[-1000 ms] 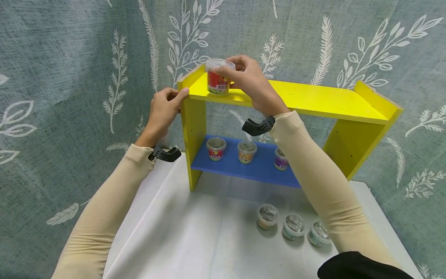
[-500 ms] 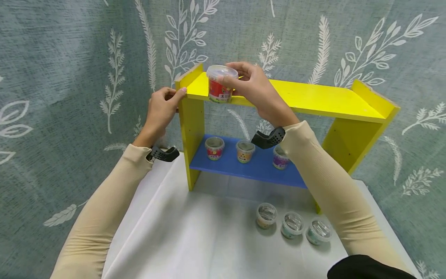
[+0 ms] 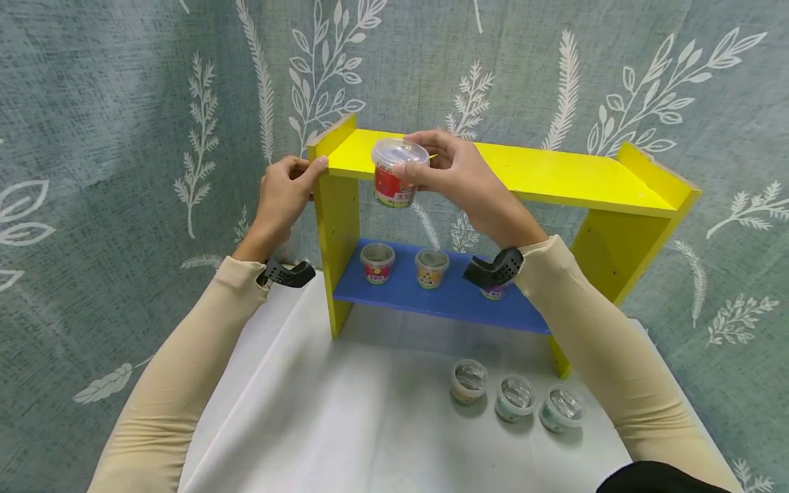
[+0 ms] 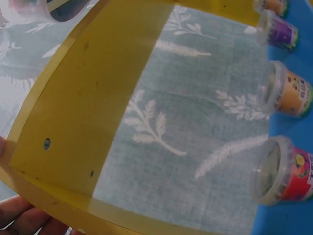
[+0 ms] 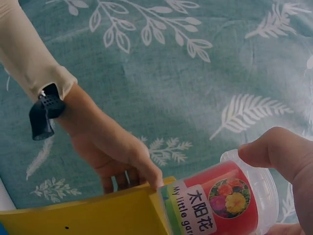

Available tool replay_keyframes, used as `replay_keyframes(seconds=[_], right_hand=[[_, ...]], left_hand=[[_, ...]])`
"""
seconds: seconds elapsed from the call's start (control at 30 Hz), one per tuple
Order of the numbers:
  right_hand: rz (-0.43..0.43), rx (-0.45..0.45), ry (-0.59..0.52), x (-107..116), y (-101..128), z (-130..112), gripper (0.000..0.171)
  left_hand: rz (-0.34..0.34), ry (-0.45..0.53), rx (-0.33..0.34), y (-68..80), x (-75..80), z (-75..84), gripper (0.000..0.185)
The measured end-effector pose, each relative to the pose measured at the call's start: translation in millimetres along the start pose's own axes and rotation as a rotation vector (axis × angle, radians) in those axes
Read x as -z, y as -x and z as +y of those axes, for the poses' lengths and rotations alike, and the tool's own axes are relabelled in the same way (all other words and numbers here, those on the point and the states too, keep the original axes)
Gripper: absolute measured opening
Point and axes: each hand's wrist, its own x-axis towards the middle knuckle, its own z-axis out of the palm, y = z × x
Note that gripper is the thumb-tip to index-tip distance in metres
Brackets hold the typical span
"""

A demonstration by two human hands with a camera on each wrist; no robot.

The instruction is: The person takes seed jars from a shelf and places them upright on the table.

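Observation:
My right hand (image 3: 462, 178) pinches a plastic tub (image 3: 393, 189) by its upper part, thumb in front. The tub has a clear lid and a red label with flowers, seen close in the right wrist view. It is held upright in front of the yellow top board of the shelf (image 3: 555, 174). My left hand (image 3: 280, 195) grips the shelf's upper left corner, thumb on the front edge. In the left wrist view its fingers (image 4: 27, 220) curl around the yellow side panel.
On the blue lower board (image 3: 407, 302) stand a red-labelled tub (image 3: 377, 266), an orange one (image 3: 431, 270) and a purple one (image 3: 493, 293), partly hidden; another shows in the left wrist view. Three lidded tubs (image 3: 515, 398) sit on the white table (image 3: 370, 424) before the shelf.
My right hand has brought the red-labelled tub off the top board, forward and down past its front edge. The left hand keeps its grip on the shelf corner.

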Motion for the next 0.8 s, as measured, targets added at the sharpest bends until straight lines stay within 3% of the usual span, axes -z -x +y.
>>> replay_keyframes(seconds=[0.63,0.8], right_hand=[[-0.061,-0.078,-0.028,10,35,23,0.060],[-0.064,-0.100,0.022,12,42,30,0.062]], left_hand=[[0.002,0.005,0.002,0.8,-0.7,0.1,0.057],[0.004,0.007,-0.006,0.7,-1.0,0.1,0.056]])
